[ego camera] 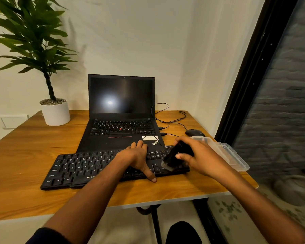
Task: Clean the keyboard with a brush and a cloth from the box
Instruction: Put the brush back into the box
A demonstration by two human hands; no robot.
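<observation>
Lying slantwise near the front edge of the bench (25, 148), the keyboard (74, 169) has its right end under both hands. The left hand (136, 155) rests flat on the keys, fingers straight, thumb reaching down to the bench at the keyboard's front edge. The right hand (199, 155) has its grip curled round a black brush (176, 155), bristles touching the keys at the right end. Just beside that hand, a clear plastic box (234, 155) sits at the bench's right edge. Behind the keyboard, touching its rear edge, stands an open laptop (121, 110), with a mouse (195, 132) to its right. Bare bench lies left of the laptop, up to a potted plant (55, 113).
</observation>
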